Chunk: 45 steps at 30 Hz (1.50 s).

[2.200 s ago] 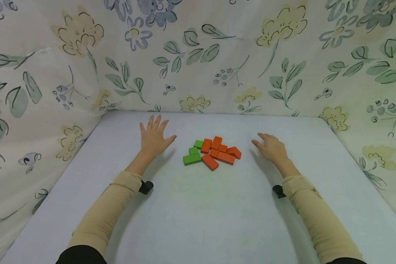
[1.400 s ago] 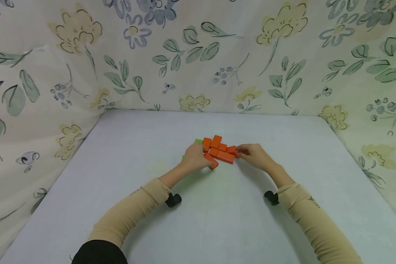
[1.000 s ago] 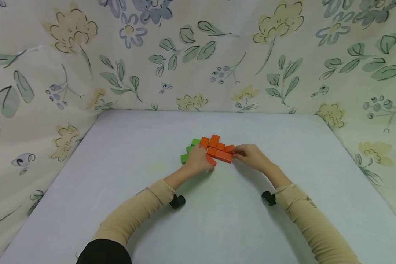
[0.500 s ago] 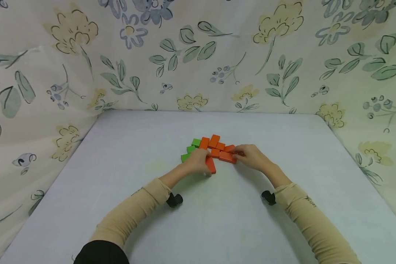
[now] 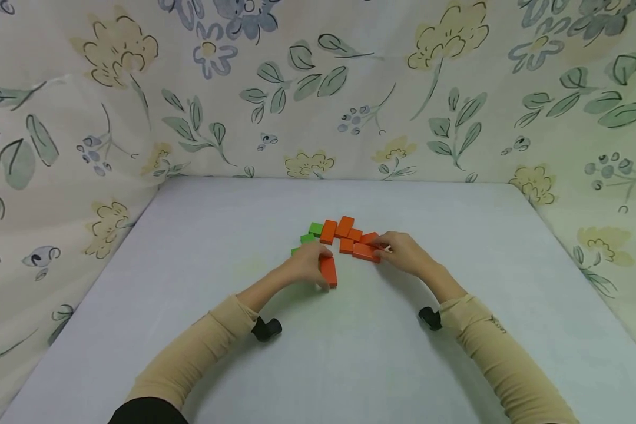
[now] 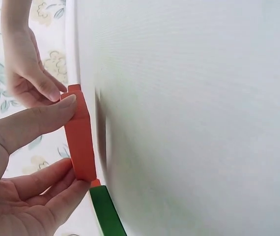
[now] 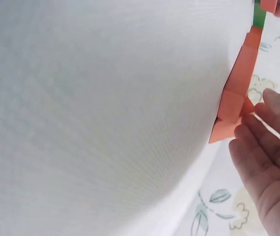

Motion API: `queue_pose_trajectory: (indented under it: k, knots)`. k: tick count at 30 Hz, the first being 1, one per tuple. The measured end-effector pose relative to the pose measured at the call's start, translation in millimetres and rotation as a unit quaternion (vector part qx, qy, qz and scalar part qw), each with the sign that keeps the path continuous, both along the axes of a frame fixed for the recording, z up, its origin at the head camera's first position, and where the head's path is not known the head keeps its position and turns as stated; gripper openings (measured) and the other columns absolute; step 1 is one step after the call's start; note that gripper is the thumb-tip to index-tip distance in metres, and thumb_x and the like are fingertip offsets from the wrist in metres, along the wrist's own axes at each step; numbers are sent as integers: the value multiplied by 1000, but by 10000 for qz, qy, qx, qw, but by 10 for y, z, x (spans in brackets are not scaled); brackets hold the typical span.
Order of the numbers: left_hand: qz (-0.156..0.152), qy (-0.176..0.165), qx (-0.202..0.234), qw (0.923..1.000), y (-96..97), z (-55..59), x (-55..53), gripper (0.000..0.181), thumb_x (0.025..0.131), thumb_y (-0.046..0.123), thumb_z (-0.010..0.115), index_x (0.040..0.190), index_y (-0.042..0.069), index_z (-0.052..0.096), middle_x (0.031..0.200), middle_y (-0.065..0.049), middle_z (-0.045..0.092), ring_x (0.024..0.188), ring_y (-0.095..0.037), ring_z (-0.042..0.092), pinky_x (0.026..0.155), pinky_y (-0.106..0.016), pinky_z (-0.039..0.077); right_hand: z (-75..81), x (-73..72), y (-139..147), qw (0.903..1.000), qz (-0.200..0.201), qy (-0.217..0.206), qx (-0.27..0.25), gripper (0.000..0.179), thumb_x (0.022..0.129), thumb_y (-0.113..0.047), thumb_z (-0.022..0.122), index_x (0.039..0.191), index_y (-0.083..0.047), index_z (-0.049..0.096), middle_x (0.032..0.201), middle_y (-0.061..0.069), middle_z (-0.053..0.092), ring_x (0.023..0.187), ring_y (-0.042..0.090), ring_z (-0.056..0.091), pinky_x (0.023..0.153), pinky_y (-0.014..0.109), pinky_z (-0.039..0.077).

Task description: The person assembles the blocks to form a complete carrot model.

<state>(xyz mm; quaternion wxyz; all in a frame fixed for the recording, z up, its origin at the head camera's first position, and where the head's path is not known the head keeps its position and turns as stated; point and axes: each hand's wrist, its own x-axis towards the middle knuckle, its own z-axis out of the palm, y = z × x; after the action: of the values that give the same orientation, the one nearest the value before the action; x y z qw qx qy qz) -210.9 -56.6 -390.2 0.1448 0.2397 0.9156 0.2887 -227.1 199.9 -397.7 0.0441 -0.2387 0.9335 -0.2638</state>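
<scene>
My left hand pinches an oblong orange wooden block between thumb and fingers; in the left wrist view that block is held slightly off the white table. At the right end of the pile, my right hand has its fingers by an orange wedge block and a long orange block. Its fingertips touch the orange pieces in the right wrist view. Other orange blocks lie in between. Green blocks sit left of them, one mostly hidden behind my left hand.
The white table reaches back to a floral cloth hanging behind and at the sides. A dark green block stands close to the fingers in the left wrist view. A black camera sits on the left wrist.
Both hands came in from the sides to the blocks. My left hand has taken the oblong orange block and drawn it left and nearer. The long orange block shifted slightly right; my right hand stayed there.
</scene>
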Motion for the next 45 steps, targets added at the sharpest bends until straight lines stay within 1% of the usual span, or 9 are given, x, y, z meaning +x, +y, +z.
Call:
queue_pose_trajectory:
  k: [6,11,14,17,22,28,36,41,45]
  knots:
    - [-93,10,183,9998,-97,-25,48,66,65,9,89,123,-6,61,118,-14,63,105,-25,55,92,-36,48,34,17,-12,9997,-57,-164,175,26,91,-7,66,114,6,67,108,18,68,95,29,61,83,42,52]
    - [-160,0,162,9997,-140,-57,51,65,65,9,89,122,-6,62,117,-14,63,105,-24,56,92,-36,47,80,34,-3,9976,27,-666,177,26,90,-9,68,112,5,68,94,11,67,83,22,56,73,34,50]
    - [-198,-37,184,9996,-153,-68,57,65,65,9,89,123,-6,62,117,-13,63,105,-24,56,92,-35,47,88,18,-11,9969,73,-774,99,28,86,-7,72,111,4,68,92,9,66,84,22,57,75,35,50]
    - [-229,-51,210,9995,-152,-77,63,65,65,9,89,123,-5,62,116,-13,64,104,-23,56,92,-35,47,81,-10,-37,9972,150,-727,67,41,80,-6,78,117,5,65,103,13,66,94,27,58,81,39,52]
    - [-272,-51,195,9994,-148,-92,63,66,64,9,89,123,-4,62,116,-12,64,103,-22,55,92,-34,47,73,-45,-83,9950,362,-925,106,64,75,-6,82,132,5,55,125,21,59,111,33,54,86,43,52]
    - [-373,-85,265,9989,-175,-88,65,72,66,10,89,128,-6,58,121,-14,61,108,-25,55,96,-36,46,84,-47,-112,9894,537,-1338,190,67,78,1,77,139,4,49,139,24,49,117,37,53,92,44,50]
    - [-305,-119,308,9990,-212,-68,70,71,67,11,89,128,-6,58,125,-14,59,110,-26,54,97,-36,46,117,-12,-136,9887,179,-1437,384,65,75,-9,81,132,4,55,132,23,50,110,35,56,91,44,51]
    - [-325,-77,274,9991,-210,-65,70,65,67,11,89,124,-6,62,119,-13,62,104,-23,55,91,-33,47,95,13,-143,9917,116,-1230,354,64,74,-12,83,130,3,56,126,22,53,107,35,56,89,44,51]
    - [-269,-122,290,9991,-207,-68,68,65,67,10,89,124,-5,61,120,-13,62,106,-25,55,94,-34,47,108,39,-173,9942,132,-1010,337,63,73,-11,83,129,4,57,127,23,54,112,37,55,91,46,51]
